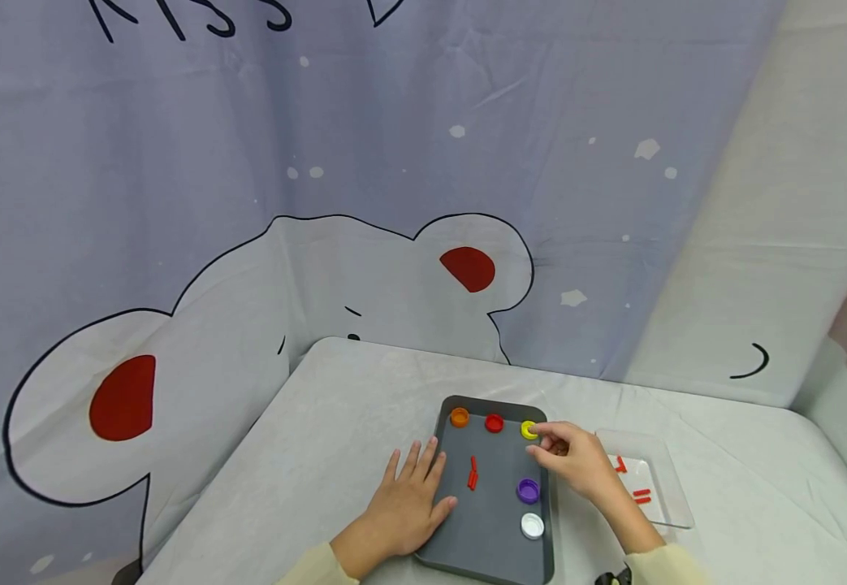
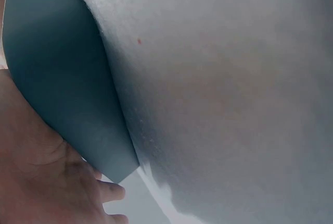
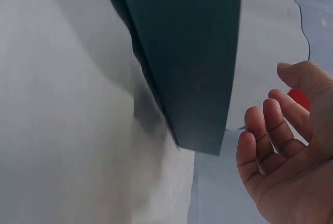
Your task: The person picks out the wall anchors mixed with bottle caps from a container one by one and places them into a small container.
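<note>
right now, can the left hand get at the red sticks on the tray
Likely yes: the left hand lies partly over the tray, with nothing lying between it and the red sticks.

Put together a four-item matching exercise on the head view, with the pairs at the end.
Things
1. yellow cap
2. white cap
3. left hand
4. clear box

Places
A. right of the tray, with red sticks inside
B. over the tray's left edge, fingers straight
C. at the tray's far right corner, by the right hand
D. on the tray, just below the purple cap

Pairs: 1-C; 2-D; 3-B; 4-A
</note>
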